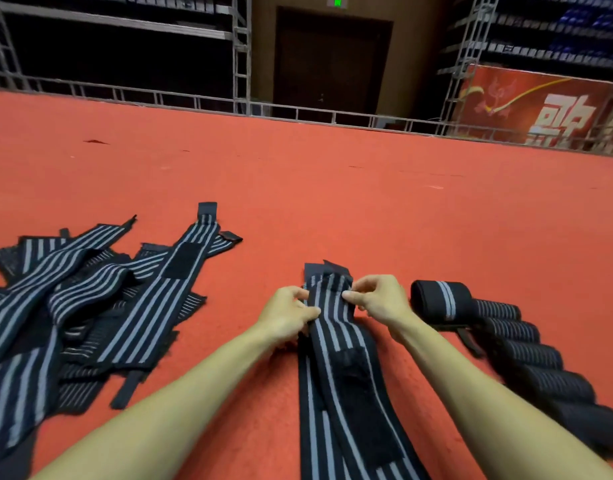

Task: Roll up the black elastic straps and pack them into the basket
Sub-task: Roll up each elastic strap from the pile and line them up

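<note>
We see the flat strap (336, 341) in front of us run off the bottom edge. The loose pile (142, 306) is cut off at the left. The rolled straps (526, 358) blur toward the right edge, where the red banner (540, 105) is cropped.

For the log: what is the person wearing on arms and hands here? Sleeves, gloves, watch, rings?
Nothing worn shows. The left hand and right hand are ungloved, and no rings can be made out. The left forearm and right forearm are uncovered down to the frame edge: no sleeve, watch, wristband or marking in view.
</note>
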A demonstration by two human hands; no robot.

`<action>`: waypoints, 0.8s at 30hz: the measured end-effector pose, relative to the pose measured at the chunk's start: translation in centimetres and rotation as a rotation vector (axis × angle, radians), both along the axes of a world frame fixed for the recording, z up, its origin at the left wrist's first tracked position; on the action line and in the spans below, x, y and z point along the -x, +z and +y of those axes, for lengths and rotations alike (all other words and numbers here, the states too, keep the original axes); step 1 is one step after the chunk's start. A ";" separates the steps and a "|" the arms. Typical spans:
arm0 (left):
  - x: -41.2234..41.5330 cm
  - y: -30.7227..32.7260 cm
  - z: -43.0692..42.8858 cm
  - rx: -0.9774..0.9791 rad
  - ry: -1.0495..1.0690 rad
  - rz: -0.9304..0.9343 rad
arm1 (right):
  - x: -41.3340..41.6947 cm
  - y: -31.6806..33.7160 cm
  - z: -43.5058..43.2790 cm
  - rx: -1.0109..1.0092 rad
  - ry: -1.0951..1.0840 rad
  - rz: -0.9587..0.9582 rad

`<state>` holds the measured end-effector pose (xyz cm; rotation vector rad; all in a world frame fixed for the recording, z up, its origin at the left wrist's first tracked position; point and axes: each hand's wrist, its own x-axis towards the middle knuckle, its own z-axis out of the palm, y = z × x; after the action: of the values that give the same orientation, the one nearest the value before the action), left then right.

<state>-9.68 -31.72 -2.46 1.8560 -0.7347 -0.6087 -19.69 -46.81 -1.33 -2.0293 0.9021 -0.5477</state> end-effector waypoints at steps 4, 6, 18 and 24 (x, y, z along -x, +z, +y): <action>-1.2 -2.4 -1.5 -0.017 0.056 -0.198 | -1.9 -2.2 -0.9 0.065 -0.016 -0.009; -1.5 -3.1 -2.3 -0.015 0.081 -0.259 | -2.9 -2.7 -1.5 0.130 -0.012 -0.002; -4.7 -5.1 -5.7 -0.139 0.242 -0.504 | -6.5 -5.4 -3.6 0.141 -0.018 -0.031; -4.3 -4.6 -5.3 -0.132 0.262 -0.473 | -6.7 -4.9 -3.9 0.095 0.013 0.019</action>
<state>-5.41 -37.02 -7.06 2.2058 -0.7455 -0.0454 -12.97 -50.73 -6.28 -2.1271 0.8885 -0.5749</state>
